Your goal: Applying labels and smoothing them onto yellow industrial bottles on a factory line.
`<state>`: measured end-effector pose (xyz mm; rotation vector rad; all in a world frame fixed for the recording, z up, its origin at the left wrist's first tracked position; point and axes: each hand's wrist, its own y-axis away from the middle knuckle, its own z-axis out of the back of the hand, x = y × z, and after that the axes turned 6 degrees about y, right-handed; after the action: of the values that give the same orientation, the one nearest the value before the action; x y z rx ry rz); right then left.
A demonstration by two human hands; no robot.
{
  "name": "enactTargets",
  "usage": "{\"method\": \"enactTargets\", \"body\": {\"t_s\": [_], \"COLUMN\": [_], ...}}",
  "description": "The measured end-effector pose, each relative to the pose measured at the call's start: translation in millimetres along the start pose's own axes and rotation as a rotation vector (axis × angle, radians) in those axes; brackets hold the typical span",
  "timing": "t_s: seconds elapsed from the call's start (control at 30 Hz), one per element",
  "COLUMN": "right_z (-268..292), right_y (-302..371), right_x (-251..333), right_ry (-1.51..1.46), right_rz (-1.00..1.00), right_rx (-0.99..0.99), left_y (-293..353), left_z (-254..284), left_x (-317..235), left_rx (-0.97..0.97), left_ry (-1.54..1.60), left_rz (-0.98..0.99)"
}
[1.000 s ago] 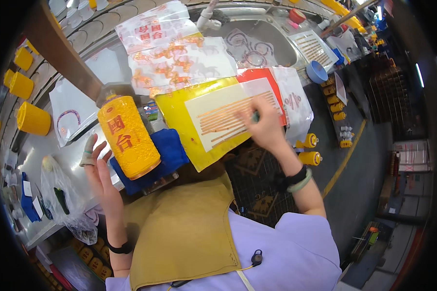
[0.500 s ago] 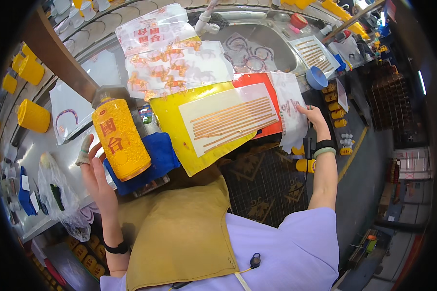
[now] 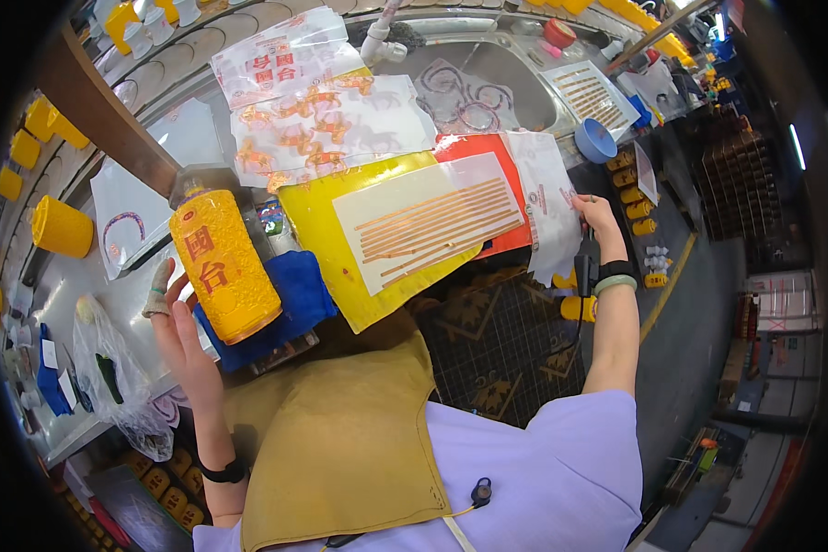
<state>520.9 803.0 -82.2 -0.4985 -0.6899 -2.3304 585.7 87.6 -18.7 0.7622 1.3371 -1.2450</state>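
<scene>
A yellow textured bottle (image 3: 224, 267) with red characters lies tilted on a blue cloth (image 3: 294, 299). Close against the bottle's left side is my left hand (image 3: 186, 336), fingers stretched and apart, one fingertip wrapped in a pale cover; whether it bears any of the bottle's weight is hidden. At the right, my right hand (image 3: 600, 219) pinches the edge of a white decal sheet (image 3: 549, 198) with small red print. That sheet overlaps a red sheet (image 3: 474, 147). Beside it, a white sheet with rows of copper-coloured strips (image 3: 432, 221) rests on a yellow sheet (image 3: 322, 221).
Behind are more printed decal sheets (image 3: 331, 129) and a metal sink (image 3: 515, 74) holding a clear sheet with purple rings. A blue bowl (image 3: 596, 143) stands at the right. Another yellow bottle (image 3: 62, 227) and a plastic bag (image 3: 110, 368) are on the left.
The whole view has shifted slightly. Both hands, the bottle and the sheets keep nearly the same places relative to each other.
</scene>
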Motion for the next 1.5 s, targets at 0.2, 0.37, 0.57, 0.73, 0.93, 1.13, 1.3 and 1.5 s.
{"method": "enactTargets", "body": {"t_s": [0.2,0.37,0.57,0.73,0.93,1.13,1.3,1.5], "right_z": [-9.3,-11.3,-12.1,-58.8,-106.1,-132.5,-143.1,-148.6], "right_y": [-15.1,-9.8,63.7,150.5,236.3,283.2,304.1,320.8], "right_x": [-19.2,-5.6,93.7,185.8,238.7,254.9,259.3,262.3], "right_ry": [-0.006,0.33,0.187,0.028,-0.081,-0.036,-0.055,-0.05], "right_rz": [0.039,0.151,0.459,0.847,1.016,1.12,1.146,1.161], "right_rx": [-0.162,-0.482,-0.597,-0.425,-0.156,-0.015,0.088,0.143], "left_y": [0.2,0.2,1.7,1.4,7.9,16.5,22.3,21.6], "left_z": [2.8,2.1,0.1,-5.5,-3.2,-10.5,-22.3,-22.0], "left_x": [2.8,-1.9,-7.9,-6.7,-1.2,7.2,7.5,6.1], "left_rx": [0.01,-0.001,0.005,0.025,0.026,0.064,0.1,0.099], "left_ry": [0.032,0.051,0.115,0.072,0.103,0.242,0.325,0.275], "left_rz": [0.026,0.04,0.086,0.079,0.072,0.168,0.152,0.165]}}
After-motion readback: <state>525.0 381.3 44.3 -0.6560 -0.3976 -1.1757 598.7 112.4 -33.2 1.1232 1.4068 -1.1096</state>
